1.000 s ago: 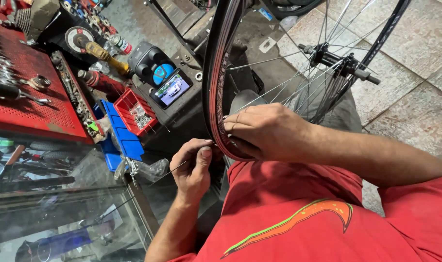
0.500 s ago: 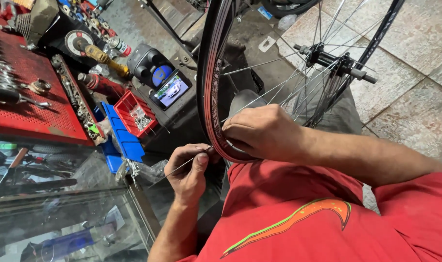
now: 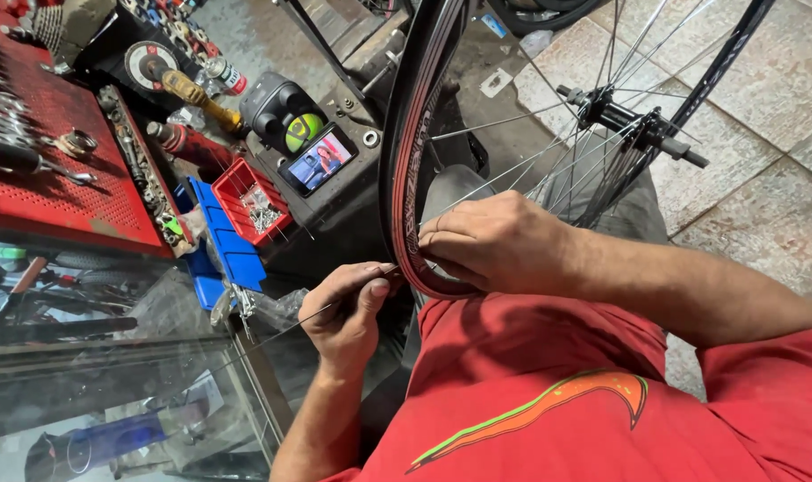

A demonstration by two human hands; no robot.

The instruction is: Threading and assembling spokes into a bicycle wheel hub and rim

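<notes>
wheel rim: we see it upright on edge, its bottom arc resting at the person's lap against the red shirt; hub up and to the right, axle pointing toward the upper-left and lower-right corners of the view.
right hand: clenched over the rim's bottom arc, fingers wrapped round the rim edge.
left hand: pinching a loose spoke at its end, right beside the rim.
spoke axis: long axis runs from the rim down-left toward the glass counter; the pinched end points up-right into the rim, the free end down-left.
risk 1: we judge the thin spoke could bend if pushed off-line to its hole.
risk 2: the pinch is small; the spoke could slip and drop.
risk 3: the wheel could roll off the lap if the right hand loosens.
nearby: red parts tray, phone on the bench edge.
</notes>
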